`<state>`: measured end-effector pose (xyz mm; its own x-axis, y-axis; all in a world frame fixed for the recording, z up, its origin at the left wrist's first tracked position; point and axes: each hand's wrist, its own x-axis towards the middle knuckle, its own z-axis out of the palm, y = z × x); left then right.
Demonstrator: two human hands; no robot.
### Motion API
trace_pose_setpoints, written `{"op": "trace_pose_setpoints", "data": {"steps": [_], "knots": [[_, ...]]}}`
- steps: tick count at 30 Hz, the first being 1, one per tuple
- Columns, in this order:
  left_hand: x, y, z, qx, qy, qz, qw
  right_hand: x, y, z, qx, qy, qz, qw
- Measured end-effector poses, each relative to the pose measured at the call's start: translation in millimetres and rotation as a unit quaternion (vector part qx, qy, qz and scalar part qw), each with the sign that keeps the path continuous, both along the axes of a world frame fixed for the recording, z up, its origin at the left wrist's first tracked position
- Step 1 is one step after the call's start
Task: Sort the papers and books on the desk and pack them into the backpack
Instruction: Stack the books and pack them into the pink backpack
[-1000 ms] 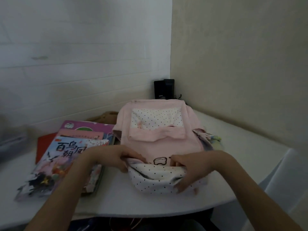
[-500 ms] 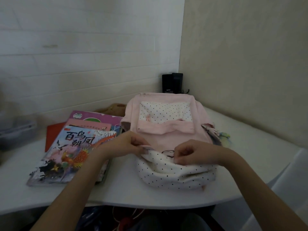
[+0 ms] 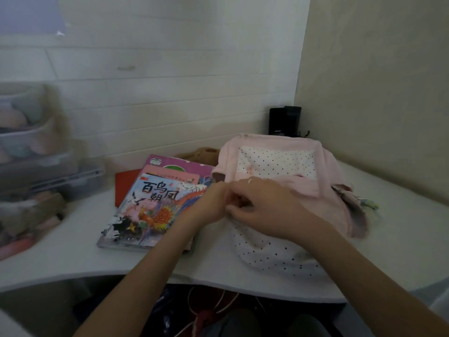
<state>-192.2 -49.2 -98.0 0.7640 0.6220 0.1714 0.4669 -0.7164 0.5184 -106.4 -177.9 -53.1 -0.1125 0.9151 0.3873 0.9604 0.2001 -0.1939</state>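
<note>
1. We judge the step to be opening the pink backpack (image 3: 279,190), which lies flat on the white desk (image 3: 73,251).
2. Our left hand (image 3: 209,203) and right hand (image 3: 262,205) meet at its left edge, fingers curled together, seemingly pinching fabric or a zipper pull; we cannot tell which.
3. The picture books (image 3: 150,210) wait stacked just beside it; next, we need the opening spread wide.
</note>
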Motion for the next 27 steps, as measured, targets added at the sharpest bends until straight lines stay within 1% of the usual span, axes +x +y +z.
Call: {"op": "trace_pose_setpoints", "data": {"steps": [2,4,6,7,8,10,11,12,14,16,17,18,19,20,21,22,23,24,25,26,27], "knots": [[-6.2,6.4,-3.0,0.000,-0.053,-0.022,0.998,0.2,15.9,-12.2,-0.018,-0.048,-0.057,0.997],[-8.7,5.9,-4.0,0.001,-0.066,-0.036,0.997,4.9,24.4,-20.5,-0.004,-0.038,-0.114,0.993],[-0.1,7.0,-7.2,0.037,-0.068,-0.009,0.997,11.1,22.9,-20.6,0.017,-0.021,-0.179,0.984],[3.7,7.5,-7.0,0.050,-0.086,0.013,0.995,15.5,18.9,-17.5,0.008,-0.031,-0.223,0.974],[7.0,7.8,-5.5,0.058,-0.119,0.038,0.990,22.5,14.6,-13.4,-0.018,-0.063,-0.274,0.959],[10.8,12.0,0.2,0.040,-0.193,0.090,0.976,38.7,5.2,-3.2,-0.062,-0.142,-0.372,0.915],[11.2,14.5,5.5,0.027,-0.230,0.110,0.967,47.0,2.0,1.9,-0.043,-0.163,-0.405,0.899],[12.0,17.3,11.4,0.021,-0.266,0.119,0.956,55.9,1.9,6.7,0.012,-0.174,-0.420,0.891],[16.1,20.1,25.1,0.025,-0.320,0.128,0.938,77.6,11.5,14.9,0.165,-0.167,-0.420,0.876],[25.0,21.9,35.6,0.027,-0.348,0.130,0.928,98.6,32.6,22.0,0.291,-0.190,-0.443,0.826],[30.4,21.9,37.0,0.037,-0.350,0.132,0.926,104.4,44.6,24.8,0.322,-0.211,-0.450,0.806],[38.7,23.3,35.5,0.081,-0.337,0.132,0.929,109.2,57.7,23.1,0.332,-0.228,-0.448,0.798],[47.4,25.8,31.8,0.183,-0.310,0.135,0.923,112.8,71.1,17.0,0.324,-0.244,-0.440,0.801],[56.3,27.8,26.6,0.305,-0.291,0.117,0.899,116.2,82.4,6.6,0.291,-0.258,-0.429,0.816],[65.2,30.3,20.1,0.412,-0.270,0.071,0.867,121.6,92.7,-6.5,0.229,-0.262,-0.418,0.839],[73.8,31.5,11.3,0.483,-0.238,-0.002,0.843,127.1,100.3,-19.1,0.155,-0.243,-0.408,0.866],[78.9,28.0,2.6,0.496,-0.175,-0.096,0.845,133.3,105.8,-31.7,0.077,-0.211,-0.403,0.887],[80.2,24.0,-4.3,0.476,-0.090,-0.176,0.857,140.1,108.4,-41.4,0.025,-0.187,-0.398,0.898],[79.4,20.4,-10.1,0.441,0.000,-0.225,0.869,147.4,108.6,-47.9,0.006,-0.170,-0.394,0.903],[79.5,20.5,-18.0,0.415,0.055,-0.238,0.876,152.2,107.4,-47.9,0.004,-0.155,-0.393,0.906],[79.6,23.2,-25.3,0.407,0.082,-0.227,0.881,156.6,107.3,-46.2,0.015,-0.138,-0.394,0.909]]}}
